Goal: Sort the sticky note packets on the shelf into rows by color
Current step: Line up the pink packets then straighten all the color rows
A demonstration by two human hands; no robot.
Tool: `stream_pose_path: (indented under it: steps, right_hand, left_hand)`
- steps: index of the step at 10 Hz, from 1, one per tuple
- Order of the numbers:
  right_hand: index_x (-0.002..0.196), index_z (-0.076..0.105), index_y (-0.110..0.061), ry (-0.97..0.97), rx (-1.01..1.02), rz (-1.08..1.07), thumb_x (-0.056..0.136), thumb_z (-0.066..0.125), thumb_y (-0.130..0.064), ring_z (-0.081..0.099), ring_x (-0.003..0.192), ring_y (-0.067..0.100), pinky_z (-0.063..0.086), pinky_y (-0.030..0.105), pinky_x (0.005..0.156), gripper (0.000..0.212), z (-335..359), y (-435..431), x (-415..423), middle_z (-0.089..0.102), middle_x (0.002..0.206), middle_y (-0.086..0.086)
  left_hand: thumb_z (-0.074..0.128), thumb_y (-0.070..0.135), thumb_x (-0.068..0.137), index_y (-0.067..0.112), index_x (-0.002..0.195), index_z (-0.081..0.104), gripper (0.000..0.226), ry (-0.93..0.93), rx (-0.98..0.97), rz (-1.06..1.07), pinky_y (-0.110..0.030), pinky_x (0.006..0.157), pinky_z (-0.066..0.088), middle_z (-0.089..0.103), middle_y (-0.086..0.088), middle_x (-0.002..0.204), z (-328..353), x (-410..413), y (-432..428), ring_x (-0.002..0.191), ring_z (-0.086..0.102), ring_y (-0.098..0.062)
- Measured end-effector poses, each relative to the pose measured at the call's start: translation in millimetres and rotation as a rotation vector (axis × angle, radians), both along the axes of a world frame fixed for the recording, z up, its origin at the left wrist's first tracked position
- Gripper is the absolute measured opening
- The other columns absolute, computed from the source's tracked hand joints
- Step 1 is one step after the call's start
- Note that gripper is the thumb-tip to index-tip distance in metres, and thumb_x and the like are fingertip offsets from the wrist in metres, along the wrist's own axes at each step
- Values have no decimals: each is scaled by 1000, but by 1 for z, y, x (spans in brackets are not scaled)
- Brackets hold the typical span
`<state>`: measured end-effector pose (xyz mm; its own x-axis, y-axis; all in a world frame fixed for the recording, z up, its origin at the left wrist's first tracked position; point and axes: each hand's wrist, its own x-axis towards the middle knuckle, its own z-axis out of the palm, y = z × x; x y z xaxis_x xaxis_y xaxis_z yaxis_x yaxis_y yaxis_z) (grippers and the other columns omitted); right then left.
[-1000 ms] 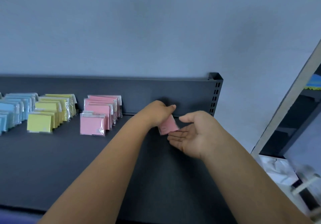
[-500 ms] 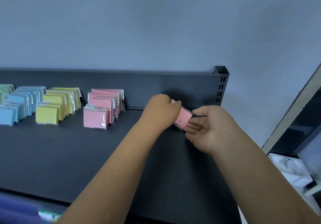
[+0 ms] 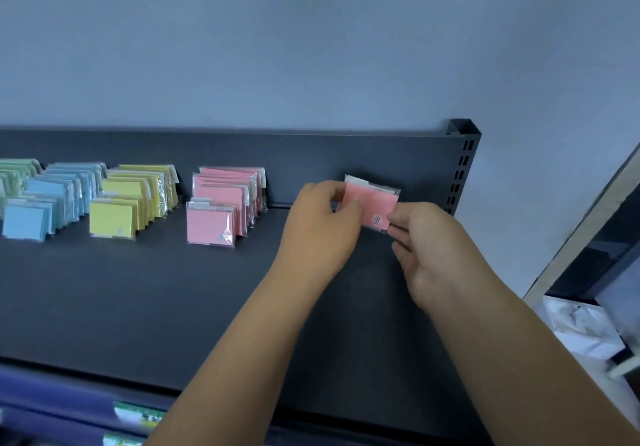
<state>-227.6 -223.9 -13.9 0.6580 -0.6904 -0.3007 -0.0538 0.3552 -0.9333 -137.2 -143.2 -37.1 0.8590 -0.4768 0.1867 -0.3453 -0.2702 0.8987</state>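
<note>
Pink packet (image 3: 372, 203), pinched, partly hidden by left hand (image 3: 318, 226) and right hand (image 3: 429, 248).

No legible text, pink packet (image 3: 372, 200) mark blurred

Four rows of packets (image 3: 128, 200) stand side by side on the left part of the shelf (image 3: 138, 307), each running back toward the back panel (image 3: 311, 155). Well right of the rightmost row (image 3: 221, 203), near that panel, is a single packet (image 3: 372, 203), with the left hand (image 3: 318, 227) pinching its left edge and the right hand (image 3: 429, 248) its lower right corner.
</note>
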Motion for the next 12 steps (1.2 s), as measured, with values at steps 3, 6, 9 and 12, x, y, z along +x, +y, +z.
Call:
stream_pose_path:
  steps: [3,6,9,12]
  right_hand:
    - [106,70,-8,136,-132,-68,80,65,-14,66,111,31,48,52,107,27,0,54,37,71,119,18]
    - [107,65,5,191,-227,-162,72,58,-20,57,122,44,43,65,106,44,-8,118,66,64,122,25]
    - [108,61,3,282,-324,-13,67,58,-35,59,120,43,44,60,108,56,-4,143,107,63,123,22]
    - [103,73,-14,403,-277,42,70,65,-40,71,100,26,54,49,100,42,-24,180,158,77,103,7]
  left_hand:
    - [59,21,94,35,102,71,20,33,-37,-76,-12,78,45,69,21,105,5,33,78,96,60,10]
    - [59,22,95,37,75,61,25,70,7,-202,-4,60,42,66,19,81,7,62,138,70,55,11]
    - [65,30,94,35,92,68,6,209,-28,-114,-27,89,55,69,19,96,6,101,180,96,68,-7]
    - [65,27,90,27,86,66,5,343,98,-185,-47,95,57,72,2,97,-9,157,220,94,69,-17]
